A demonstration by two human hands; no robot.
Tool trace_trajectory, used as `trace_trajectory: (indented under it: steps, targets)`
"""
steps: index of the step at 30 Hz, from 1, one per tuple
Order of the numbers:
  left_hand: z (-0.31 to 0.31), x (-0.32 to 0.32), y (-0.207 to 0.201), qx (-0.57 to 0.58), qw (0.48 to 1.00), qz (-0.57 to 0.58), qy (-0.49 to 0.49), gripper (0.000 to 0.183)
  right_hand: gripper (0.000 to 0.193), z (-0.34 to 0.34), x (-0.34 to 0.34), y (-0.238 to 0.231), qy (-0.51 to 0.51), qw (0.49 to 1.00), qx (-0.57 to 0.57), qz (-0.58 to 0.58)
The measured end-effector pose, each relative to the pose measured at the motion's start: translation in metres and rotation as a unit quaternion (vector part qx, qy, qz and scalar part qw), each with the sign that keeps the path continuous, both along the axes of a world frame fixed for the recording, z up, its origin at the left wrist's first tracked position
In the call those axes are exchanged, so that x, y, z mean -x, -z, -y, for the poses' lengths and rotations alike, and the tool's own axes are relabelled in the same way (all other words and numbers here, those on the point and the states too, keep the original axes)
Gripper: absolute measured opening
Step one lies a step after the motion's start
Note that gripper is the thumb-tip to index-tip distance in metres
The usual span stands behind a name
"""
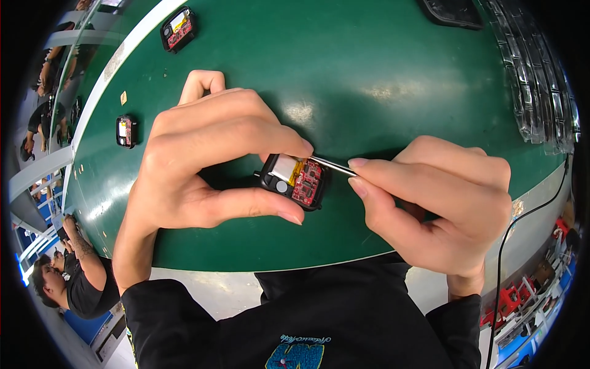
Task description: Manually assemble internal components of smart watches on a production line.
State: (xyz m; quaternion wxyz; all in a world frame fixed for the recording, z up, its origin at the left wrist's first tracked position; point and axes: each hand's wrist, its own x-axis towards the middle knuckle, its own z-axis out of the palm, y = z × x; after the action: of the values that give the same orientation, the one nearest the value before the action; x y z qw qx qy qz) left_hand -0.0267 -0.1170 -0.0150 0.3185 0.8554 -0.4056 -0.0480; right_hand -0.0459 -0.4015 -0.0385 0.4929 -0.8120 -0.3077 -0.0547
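Between the thumb and forefinger of my left hand sits a small black device casing, its inside facing up. In it show a red circuit board, a silver battery with yellow tape, and a round grey part. My right hand pinches slim metal tweezers between thumb and forefinger. Their tip reaches the casing's upper edge, close to my left forefinger. What the tip touches there is too small to tell.
Two similar opened casings lie on the green table, one at the far left and another left of my hand. Clear plastic trays are stacked at right, near a black tray. A black cable hangs at right. A co-worker sits at left.
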Motion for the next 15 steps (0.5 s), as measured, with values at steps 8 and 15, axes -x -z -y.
trace_trajectory:
  steps: [8, 15]
  targets:
    - [0.003, 0.003, -0.001, -0.003, 1.0, -0.016, -0.015, 0.067, 0.024, 0.003, 0.002, 0.005, -0.008, 0.999, -0.023, 0.036]
    - [0.002, 0.006, -0.001, 0.0, 0.999, -0.018, -0.026, 0.067, 0.02, 0.007, 0.004, -0.004, 0.017, 1.0, -0.007, 0.0]
